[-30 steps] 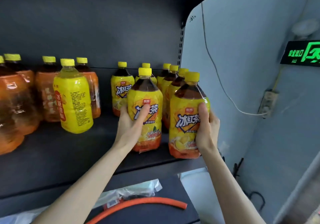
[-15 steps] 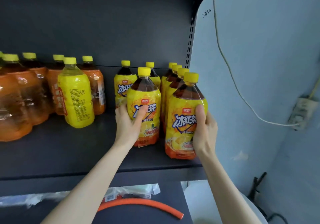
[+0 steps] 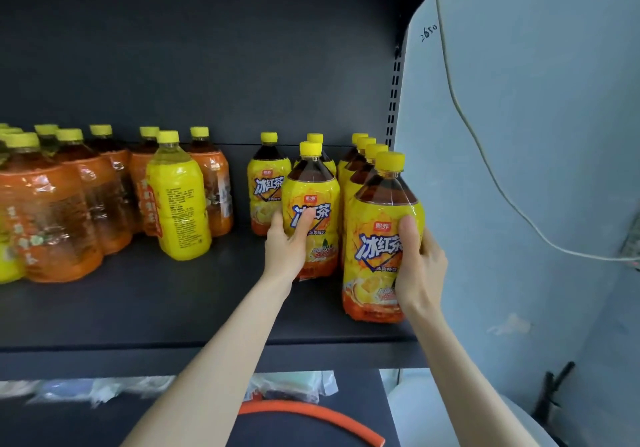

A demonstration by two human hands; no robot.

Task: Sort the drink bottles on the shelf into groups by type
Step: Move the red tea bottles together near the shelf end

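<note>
Head view, the only camera: wide-angle, facing a dark shelf, tilted slightly down.

Worn on the person's head, close to the shelf board. Both forearms enter from the bottom edge. The left hand, gripping the middle iced tea bottle, sits near frame centre. The right hand, gripping the front iced tea bottle, is right of centre. Orange-label bottles fill the left edge and a pale wall the right third, its edge bowed by the lens.

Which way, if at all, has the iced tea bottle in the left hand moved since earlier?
Yes: the iced tea bottle slid backward, away from the shelf front edge and deeper into the shelf.
</note>
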